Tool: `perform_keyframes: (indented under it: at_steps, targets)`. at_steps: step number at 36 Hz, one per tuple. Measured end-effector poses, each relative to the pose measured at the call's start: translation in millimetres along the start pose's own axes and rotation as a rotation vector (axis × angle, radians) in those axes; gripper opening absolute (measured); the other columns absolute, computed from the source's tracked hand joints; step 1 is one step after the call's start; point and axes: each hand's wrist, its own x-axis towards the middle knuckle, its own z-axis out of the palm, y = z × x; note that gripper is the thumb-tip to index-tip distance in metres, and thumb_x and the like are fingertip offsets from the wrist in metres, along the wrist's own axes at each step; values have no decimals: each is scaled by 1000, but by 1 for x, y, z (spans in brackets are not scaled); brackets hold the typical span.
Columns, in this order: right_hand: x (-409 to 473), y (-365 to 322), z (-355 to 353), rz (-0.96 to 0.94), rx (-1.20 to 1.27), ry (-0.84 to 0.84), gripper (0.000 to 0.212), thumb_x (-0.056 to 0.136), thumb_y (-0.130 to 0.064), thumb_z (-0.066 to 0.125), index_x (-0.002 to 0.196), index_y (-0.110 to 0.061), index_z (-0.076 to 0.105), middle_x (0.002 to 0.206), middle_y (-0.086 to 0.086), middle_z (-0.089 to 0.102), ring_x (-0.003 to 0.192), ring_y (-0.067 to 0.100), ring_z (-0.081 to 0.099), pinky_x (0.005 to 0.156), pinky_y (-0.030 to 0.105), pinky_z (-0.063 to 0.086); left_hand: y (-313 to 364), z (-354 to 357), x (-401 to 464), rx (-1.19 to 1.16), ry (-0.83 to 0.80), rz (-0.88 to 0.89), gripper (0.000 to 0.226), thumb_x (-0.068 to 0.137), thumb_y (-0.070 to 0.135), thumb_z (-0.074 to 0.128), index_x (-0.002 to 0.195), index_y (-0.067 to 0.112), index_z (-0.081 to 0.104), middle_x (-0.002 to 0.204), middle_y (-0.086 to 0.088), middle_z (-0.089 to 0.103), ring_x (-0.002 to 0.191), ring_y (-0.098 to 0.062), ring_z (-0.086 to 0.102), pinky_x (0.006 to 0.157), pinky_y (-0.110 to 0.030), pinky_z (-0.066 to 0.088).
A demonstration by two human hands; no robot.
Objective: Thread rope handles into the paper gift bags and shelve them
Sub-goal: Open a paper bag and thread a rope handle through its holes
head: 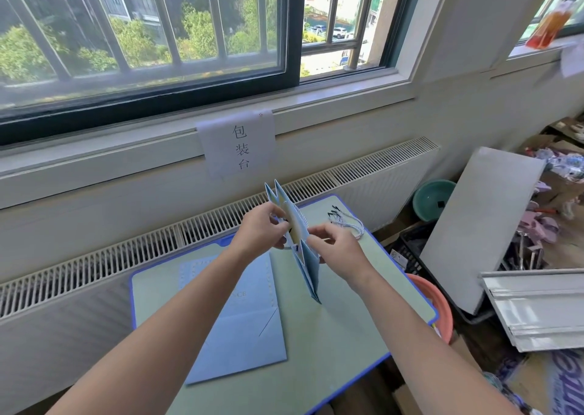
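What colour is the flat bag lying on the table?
Light blue flat bag, seen from the head view.

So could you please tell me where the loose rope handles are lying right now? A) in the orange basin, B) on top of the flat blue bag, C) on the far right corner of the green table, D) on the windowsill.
C: the loose rope handles lie in a small pile on the green table, at its far right corner, just beyond the right hand.

Two blue paper bags (300,244), one bundle of rope handles (347,221), two hands (264,229), two basins (433,199).
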Motion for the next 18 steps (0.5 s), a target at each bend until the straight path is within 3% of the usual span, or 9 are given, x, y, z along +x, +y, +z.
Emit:
perform_keyframes:
  at_steps: [5,8,11,15,18]
  targets:
    - [7,-4,-1,71,225,105,10,91,-16,65,85,-10,62,78,0,62,71,10,61,69,27,55,5,-3,-1,-25,34,-1,31,89,-2,56,118,7,52,77,-12,63,63,-21,70,64,-35,61]
    - [17,-8,-5,219,591,148,8,92,-9,62,88,-13,58,71,0,55,62,10,55,63,27,52,8,-6,-2,-38,36,-8,38,89,-4,55,120,15,43,78,-10,61,66,-22,70,64,-35,61]
    - [27,-11,-11,360,864,141,9,93,-4,51,92,-11,58,60,-1,45,46,9,45,52,24,50,9,-8,-3,-32,35,-25,31,89,-4,54,112,14,45,85,-12,64,70,-23,71,63,-37,61]
    - [26,-11,-14,392,794,5,10,96,-10,52,97,-4,60,48,-6,28,39,8,30,47,22,45,9,-10,-3,-3,30,-29,22,88,-5,48,102,10,55,81,-8,67,69,-19,70,63,-35,61]
    - [26,-6,-15,349,604,43,10,94,-14,61,91,-7,67,52,-5,34,45,9,36,50,23,44,8,-12,-3,19,42,-43,23,88,-5,48,105,8,56,85,-9,64,68,-19,69,58,-31,60]
